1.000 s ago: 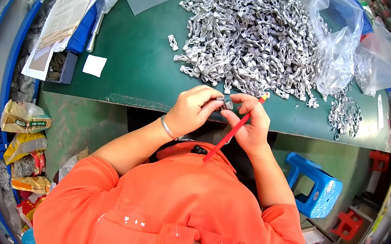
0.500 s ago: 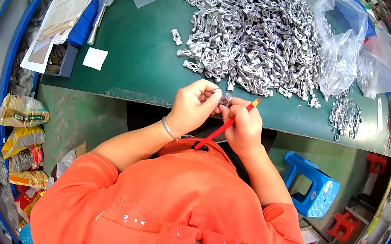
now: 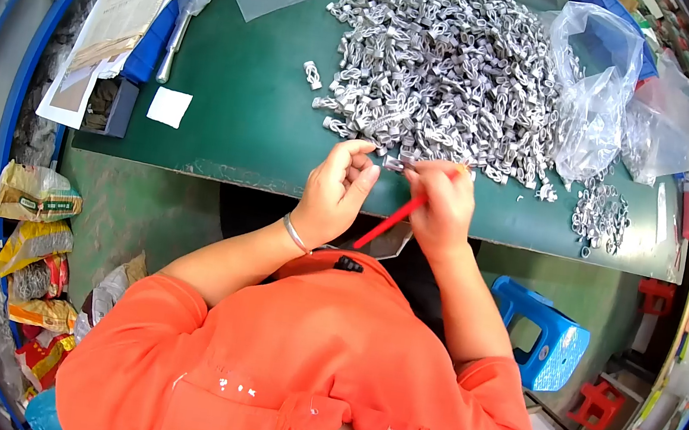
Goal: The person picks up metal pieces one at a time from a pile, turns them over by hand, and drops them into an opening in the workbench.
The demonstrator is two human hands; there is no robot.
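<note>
A large heap of small grey metal parts (image 3: 459,73) lies on the green table (image 3: 239,88). Close to its front edge, my right hand (image 3: 444,200) grips a red pencil-like stick (image 3: 391,223) that slants down toward my body. At that hand's fingertips is a small metal part (image 3: 393,164). My left hand (image 3: 336,188), with a bracelet at the wrist, is just left of this part, fingers curled and a gap between thumb and forefinger. Nothing shows in it. A single metal part (image 3: 311,75) lies left of the heap.
Clear plastic bags (image 3: 598,109) and a small pile of rings (image 3: 601,216) are at the right. Papers (image 3: 118,20), a grey box (image 3: 119,109) and a white paper square (image 3: 170,107) lie left. A blue stool (image 3: 550,338) stands below the table.
My hands have moved apart. The small metal part now shows at my right fingertips, and the red stick has tilted and shifted slightly with that hand.
</note>
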